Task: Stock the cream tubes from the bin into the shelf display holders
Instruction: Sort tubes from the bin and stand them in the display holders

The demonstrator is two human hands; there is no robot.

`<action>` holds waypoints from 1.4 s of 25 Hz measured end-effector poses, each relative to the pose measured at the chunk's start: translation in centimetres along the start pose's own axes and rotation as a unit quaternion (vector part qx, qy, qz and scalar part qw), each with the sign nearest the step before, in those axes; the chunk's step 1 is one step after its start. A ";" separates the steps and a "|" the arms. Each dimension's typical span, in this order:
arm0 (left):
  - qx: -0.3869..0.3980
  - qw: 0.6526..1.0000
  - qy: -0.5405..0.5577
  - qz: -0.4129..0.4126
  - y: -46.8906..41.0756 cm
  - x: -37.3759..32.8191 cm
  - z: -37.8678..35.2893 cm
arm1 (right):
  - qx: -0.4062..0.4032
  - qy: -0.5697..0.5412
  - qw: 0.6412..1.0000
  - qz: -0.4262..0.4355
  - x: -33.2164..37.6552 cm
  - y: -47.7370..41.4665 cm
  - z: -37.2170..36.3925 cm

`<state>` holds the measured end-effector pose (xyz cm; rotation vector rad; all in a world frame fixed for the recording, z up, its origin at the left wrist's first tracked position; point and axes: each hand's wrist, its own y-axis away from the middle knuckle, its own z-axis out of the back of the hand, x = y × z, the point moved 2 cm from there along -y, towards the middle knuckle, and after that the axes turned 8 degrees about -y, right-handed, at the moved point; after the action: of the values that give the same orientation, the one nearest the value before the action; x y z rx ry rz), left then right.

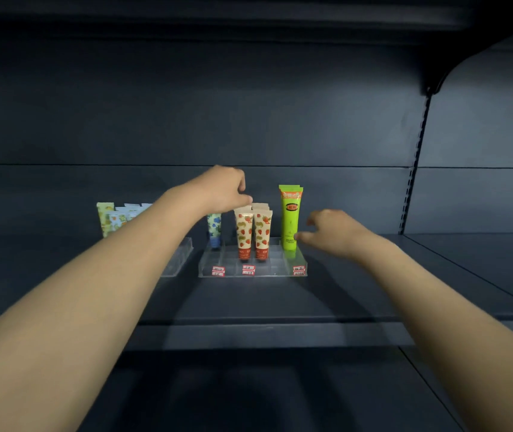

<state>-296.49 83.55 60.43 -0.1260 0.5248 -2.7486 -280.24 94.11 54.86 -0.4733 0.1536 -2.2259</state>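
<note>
Reaching over the clear acrylic holder (292, 273), left hand (225, 188) curls at the strawberry tubes' (253, 233) tops, grip unclear; right hand (334, 233) hangs loose beside the green tube (290, 218); left forearm (155, 235) half hides neighbouring floral tubes (110, 218).

Here's the dark grey shelf deck (280, 304): painted metal, smooth, a matt coat with only a dull sheen. On it sits the clear plastic display holder (280, 271), glassy and bright along its edges. The strawberry-print cream tubes (245, 235) look like soft plastic, satin with a light gloss. The tall lime-green tube (290, 219) shines harder, slick plastic. The small white-and-red price labels (248, 270) read as flat matt paper. The slotted upright (414, 169) has that same matt painted metal.
</note>
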 end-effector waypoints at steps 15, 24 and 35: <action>0.046 0.997 -0.007 0.057 22.6 5.9 3.0 | 0.004 -0.006 1.000 0.018 14.2 14.8 -0.1; 0.078 0.990 -0.009 0.117 42.0 4.8 1.8 | 0.064 -0.054 0.996 0.045 18.8 29.7 -6.1; 0.234 0.963 0.052 0.120 58.1 3.5 -14.9 | 0.252 -0.029 0.967 -0.021 17.4 43.3 -25.9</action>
<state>-283.85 36.63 25.03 0.1872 -0.0914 -2.5660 -269.29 51.69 24.38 -0.2599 -0.4490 -2.1824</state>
